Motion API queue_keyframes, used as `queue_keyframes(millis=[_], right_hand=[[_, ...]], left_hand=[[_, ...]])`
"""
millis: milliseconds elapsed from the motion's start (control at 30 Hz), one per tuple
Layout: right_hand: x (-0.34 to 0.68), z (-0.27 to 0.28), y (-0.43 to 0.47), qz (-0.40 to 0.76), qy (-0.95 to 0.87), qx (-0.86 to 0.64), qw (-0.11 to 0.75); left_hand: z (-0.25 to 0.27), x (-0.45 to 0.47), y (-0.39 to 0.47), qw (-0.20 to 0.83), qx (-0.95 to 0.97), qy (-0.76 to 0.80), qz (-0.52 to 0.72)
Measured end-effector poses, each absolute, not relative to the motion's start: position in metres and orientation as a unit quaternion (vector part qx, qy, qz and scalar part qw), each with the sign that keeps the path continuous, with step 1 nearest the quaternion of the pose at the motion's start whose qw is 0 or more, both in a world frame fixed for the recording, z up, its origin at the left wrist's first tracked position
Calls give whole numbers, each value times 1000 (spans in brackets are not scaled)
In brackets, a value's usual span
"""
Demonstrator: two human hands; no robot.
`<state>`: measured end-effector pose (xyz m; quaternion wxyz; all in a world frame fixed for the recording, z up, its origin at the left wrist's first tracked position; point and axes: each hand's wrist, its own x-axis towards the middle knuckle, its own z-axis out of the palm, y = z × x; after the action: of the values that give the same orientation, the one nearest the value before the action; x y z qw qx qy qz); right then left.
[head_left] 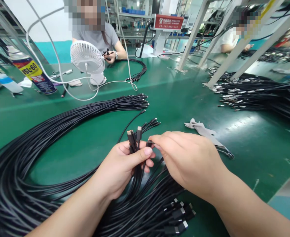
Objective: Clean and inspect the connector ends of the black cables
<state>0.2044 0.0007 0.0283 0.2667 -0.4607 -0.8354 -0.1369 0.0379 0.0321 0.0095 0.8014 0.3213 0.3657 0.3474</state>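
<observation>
Several black USB cables [132,140] stand upright in my left hand [121,161], plugs pointing up, with the thumb pressed over them. The finger and thumb of my right hand [184,154] pinch the metal tip of one cable's plug [149,143], just right of the other plugs. Whether anything small sits between those fingertips is hidden. Below both hands lies a big bundle of black cables [53,194], curving round from the left. Some of its USB plugs [178,212] show at the lower right, while smaller ends [135,102] lie farther back.
A white fan [88,57] and a spray can [33,72] stand on the green table [174,95]. A grey cloth [204,131] lies right of my hands. More cables [258,95] are piled far right. Across the table, a person [95,38] holds cable ends; another sits far right.
</observation>
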Motion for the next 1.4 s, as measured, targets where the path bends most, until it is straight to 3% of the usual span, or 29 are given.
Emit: queue_keyframes(millis=[1400], right_hand=[[203, 31, -4, -165, -831, -475, 237]], left_hand=[[11, 40, 33, 792, 325, 390, 339]])
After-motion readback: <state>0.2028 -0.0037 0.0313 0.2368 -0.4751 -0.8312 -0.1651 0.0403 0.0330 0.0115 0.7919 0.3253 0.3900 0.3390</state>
